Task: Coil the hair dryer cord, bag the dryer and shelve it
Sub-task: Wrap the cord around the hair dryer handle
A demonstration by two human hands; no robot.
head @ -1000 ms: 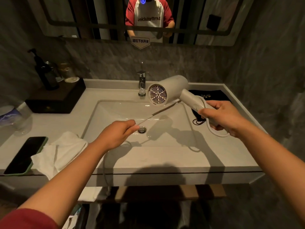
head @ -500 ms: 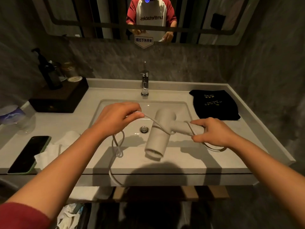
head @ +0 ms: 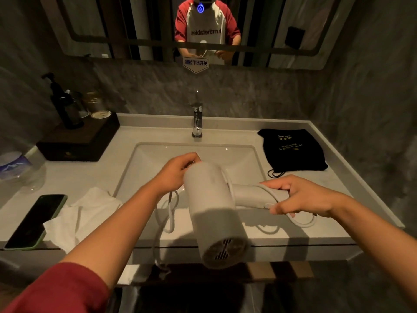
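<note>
A pale grey hair dryer (head: 212, 213) hangs above the front of the sink, its grilled end towards me. My right hand (head: 300, 196) grips its handle, with a turn of the grey cord (head: 168, 213) pinned under the fingers. My left hand (head: 178, 171) pinches the cord just behind the dryer's barrel. Loose loops of cord dangle below my left hand, and one loop trails under my right hand. The black drawstring bag (head: 293, 150) lies flat on the counter at the right rear.
The white sink basin (head: 196, 154) sits under a chrome tap (head: 197, 120). A phone (head: 36, 222) and a white towel (head: 85, 213) lie on the counter (head: 74, 177) at the left. A dark tray (head: 79, 141) with bottles stands at the back left. A mirror hangs above.
The dryer has swung down from beside the tap to above the sink's front, its grille turning towards me. My left hand carried the cord up and behind the barrel.
</note>
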